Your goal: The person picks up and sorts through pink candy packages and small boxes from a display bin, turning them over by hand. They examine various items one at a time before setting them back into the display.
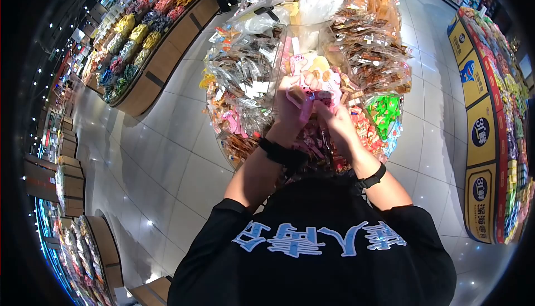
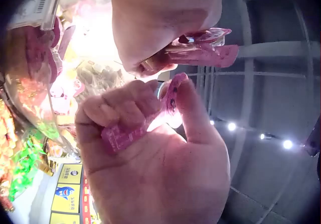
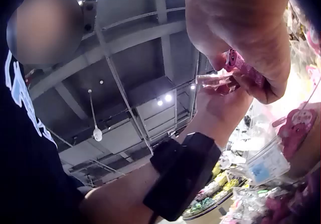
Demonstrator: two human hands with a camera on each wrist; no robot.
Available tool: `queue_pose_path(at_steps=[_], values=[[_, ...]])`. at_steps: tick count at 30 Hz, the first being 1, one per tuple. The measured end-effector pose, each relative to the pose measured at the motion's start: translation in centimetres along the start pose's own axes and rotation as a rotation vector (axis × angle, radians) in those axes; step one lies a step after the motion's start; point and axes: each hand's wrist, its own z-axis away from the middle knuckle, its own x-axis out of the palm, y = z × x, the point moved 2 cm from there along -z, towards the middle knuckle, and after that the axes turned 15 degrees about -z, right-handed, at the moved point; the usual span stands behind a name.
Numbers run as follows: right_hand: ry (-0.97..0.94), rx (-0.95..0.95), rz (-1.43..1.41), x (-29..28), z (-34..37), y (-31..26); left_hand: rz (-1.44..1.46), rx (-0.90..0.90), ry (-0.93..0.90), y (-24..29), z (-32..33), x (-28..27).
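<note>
I've L hand [image 2: 160,163] pinching a pink wrapper [image 2: 118,138], R hand [image 2: 168,20] gripping a pink pkt [image 2: 213,56]; too quick a tug might spill bits onto green bags [image 1: 384,113] nearby.

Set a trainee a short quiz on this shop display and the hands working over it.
1. Multiple choice: what colour is the wrapper in the left hand? A) green B) pink C) yellow
2. True or false: in the head view, the green packets lie to the right of the right hand.
3. Fill the gap: pale lettering runs across the person's black ____.

Key: 1: B; 2: true; 3: shirt.
</note>
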Motion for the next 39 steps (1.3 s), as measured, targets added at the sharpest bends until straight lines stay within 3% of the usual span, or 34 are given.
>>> queue_pose_path(at_steps=[2, 5, 8, 10, 12, 13, 15, 16, 18, 20, 24, 26, 28, 30, 31, 33, 35, 39], values=[[-0.065, 0.119, -0.035, 0.2, 0.1, -0.1, 0.051, 0.036, -0.049, -0.1, 0.2, 0.7], [0.052, 0.118, -0.024, 2.6, 0.9, -1.9, -0.222, 0.043, 0.042, 0.0, 0.5, 0.7], [-0.014, 0.175, -0.117, 0.5, 0.1, 0.0, -0.21, 0.054, -0.013, 1.0, 0.9, 1.9], [-0.028, 0.066, -0.19, -0.6, -0.2, 0.9, -0.275, 0.27, -0.122, 0.8, 1.3, 2.8], [0.001, -0.035, -0.218, -0.9, -0.4, 1.0, -0.644, 0.457, -0.143, 0.6, 1.2, 1.4], [0.038, -0.08, -0.21, -0.6, -0.5, 0.6, -0.983, 0.528, -0.104, 0.6, 1.0, -0.6], [0.088, -0.162, -0.162, -0.7, -0.4, 0.4, -1.224, 0.491, -0.021, 0.3, 0.6, -2.2], [0.1, -0.199, -0.121, -1.1, -0.3, 0.5, -1.124, 0.394, 0.019, 0.4, 0.3, -1.9], [0.033, -0.26, -0.194, -2.3, -0.6, 1.5, -1.27, 0.449, 0.075, 0.8, 0.4, -1.3], [-0.047, -0.301, -0.342, -3.3, -1.1, 3.1, -1.761, 0.762, 0.11, 1.1, 1.2, -1.3], [0.094, -0.316, -0.266, 0.2, -0.3, 0.9, -1.755, 0.99, 0.129, 0.8, 1.4, -1.2], [0.086, -0.269, -0.234, 0.8, -0.1, 0.3, -1.693, 0.989, 0.072, 0.7, 0.7, -1.4], [0.096, -0.217, -0.155, 0.8, -0.1, 0.5, -1.094, 0.49, 0.171, 0.2, -0.4, -1.6], [0.112, -0.173, -0.099, 0.6, -0.2, 0.6, -0.868, 0.376, 0.208, -0.4, -0.7, -0.7], [0.118, -0.157, -0.095, 0.5, -0.2, 0.5, -0.949, 0.502, 0.209, -0.5, -0.3, 0.1], [0.14, -0.168, -0.096, 0.5, -0.2, 0.5, -0.92, 0.472, 0.239, -0.2, -0.2, 1.0], [0.172, -0.224, -0.108, 0.7, -0.1, 0.4, -0.695, 0.161, 0.291, 0.1, -0.2, 1.2], [0.196, -0.439, 0.06, 0.0, -0.5, 0.1, -0.473, 0.024, 0.31, -0.9, -0.2, 0.6]])
